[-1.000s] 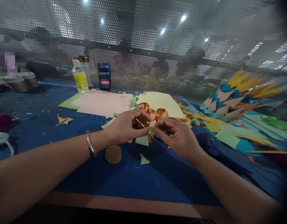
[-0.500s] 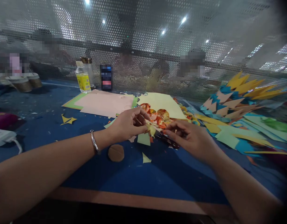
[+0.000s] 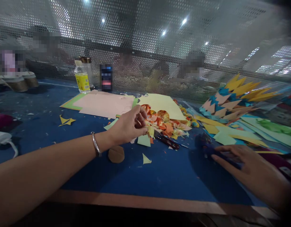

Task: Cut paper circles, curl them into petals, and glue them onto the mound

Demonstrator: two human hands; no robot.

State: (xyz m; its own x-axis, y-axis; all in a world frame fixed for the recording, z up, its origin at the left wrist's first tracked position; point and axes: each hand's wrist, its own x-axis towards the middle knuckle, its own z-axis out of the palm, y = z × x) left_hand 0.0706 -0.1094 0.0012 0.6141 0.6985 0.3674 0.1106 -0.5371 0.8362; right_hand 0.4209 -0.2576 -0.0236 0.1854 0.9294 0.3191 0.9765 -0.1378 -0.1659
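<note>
My left hand (image 3: 131,124) is closed in a pinch on a small pale yellow paper piece (image 3: 150,130), just above the table. Out at the right, my right hand (image 3: 247,164) has its thumb and fingers around a dark blue glue gun (image 3: 208,148), blurred and partly hidden by the fingers. Between the hands lie dark-handled scissors (image 3: 167,141) beside a heap of orange and yellow paper cuttings (image 3: 163,121). A round brown cardboard disc (image 3: 116,154) rests below my left wrist, with a pale paper scrap (image 3: 146,158) to its right.
Pink sheets (image 3: 105,104) and a pale yellow sheet (image 3: 161,104) lie farther back. A spiky layered paper piece (image 3: 232,101) stands at the right behind coloured strips (image 3: 225,134). A bottle (image 3: 82,80), a phone (image 3: 106,78) and a perforated screen (image 3: 140,41) are behind; a white plug (image 3: 3,138) sits left.
My right hand has moved from beside the paper cuttings to the right and closed around the glue gun. My left hand keeps its pinch in nearly the same place.
</note>
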